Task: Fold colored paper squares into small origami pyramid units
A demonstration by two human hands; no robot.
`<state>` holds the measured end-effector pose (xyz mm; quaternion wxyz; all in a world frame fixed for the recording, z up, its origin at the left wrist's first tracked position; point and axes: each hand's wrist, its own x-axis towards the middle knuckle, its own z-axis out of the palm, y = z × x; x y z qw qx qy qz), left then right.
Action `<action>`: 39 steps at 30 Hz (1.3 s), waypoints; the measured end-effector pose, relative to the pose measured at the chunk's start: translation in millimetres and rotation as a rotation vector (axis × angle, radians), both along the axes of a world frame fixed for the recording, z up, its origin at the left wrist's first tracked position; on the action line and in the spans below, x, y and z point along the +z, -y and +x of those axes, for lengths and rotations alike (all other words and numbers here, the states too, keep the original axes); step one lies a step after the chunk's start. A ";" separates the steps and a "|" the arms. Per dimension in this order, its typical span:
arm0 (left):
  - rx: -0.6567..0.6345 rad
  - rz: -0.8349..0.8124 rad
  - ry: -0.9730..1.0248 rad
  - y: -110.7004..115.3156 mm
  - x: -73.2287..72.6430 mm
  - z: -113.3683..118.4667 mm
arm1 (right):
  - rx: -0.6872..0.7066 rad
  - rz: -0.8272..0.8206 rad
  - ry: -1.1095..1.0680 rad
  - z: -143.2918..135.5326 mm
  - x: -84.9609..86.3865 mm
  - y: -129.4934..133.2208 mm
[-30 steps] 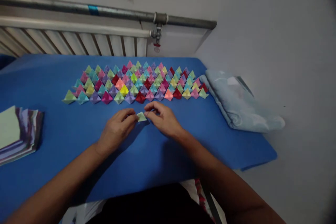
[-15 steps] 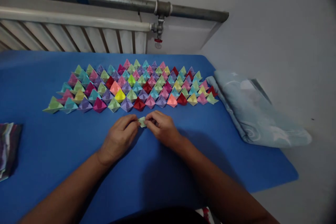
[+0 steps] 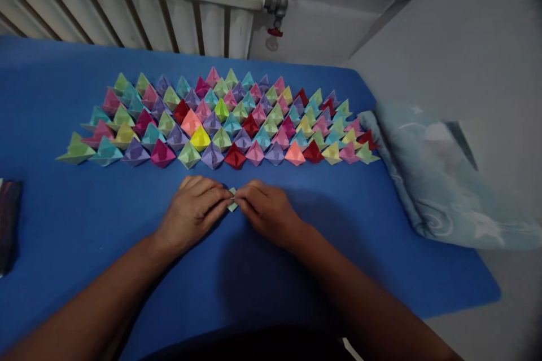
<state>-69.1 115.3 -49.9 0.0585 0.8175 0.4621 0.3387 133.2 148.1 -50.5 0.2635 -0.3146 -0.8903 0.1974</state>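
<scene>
A small pale green folded paper (image 3: 232, 206) is pinched between both hands, low over the blue table. My left hand (image 3: 192, 208) grips its left side with thumb and forefinger. On the opposite side, the fingertips of my right hand (image 3: 269, 208) are closed on it. Most of the paper is hidden behind the fingers, so its full shape cannot be made out. Just beyond the hands stand rows of folded paper boats (image 3: 235, 156) in many colours, including green, purple, red, pink, yellow and blue.
A folded light blue patterned cloth (image 3: 449, 180) lies on the right of the blue tabletop (image 3: 76, 208). At the left edge a dark item (image 3: 9, 225) is partly cut off. Behind the table are a white radiator (image 3: 169, 17) and a pipe valve with a red handle (image 3: 275, 32).
The view has tilted down and come closer. Both hands have shifted their pinch on the green paper, which now shows a narrow diamond outline between the fingertips. The boats look unmoved.
</scene>
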 end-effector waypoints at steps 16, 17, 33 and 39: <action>0.059 -0.339 0.321 -2.9 3.6 -5.6 | -0.169 -0.300 -0.212 4.7 10.7 -0.9; 0.068 -0.322 0.290 -2.1 3.6 -4.1 | -0.170 -0.300 -0.214 4.3 10.7 -0.6; 0.076 -0.219 0.085 2.2 2.0 -0.1 | -0.023 -0.178 -0.099 -1.3 3.5 3.3; 0.075 -0.221 0.050 2.5 3.1 0.5 | -0.035 -0.177 -0.071 -3.5 3.7 4.9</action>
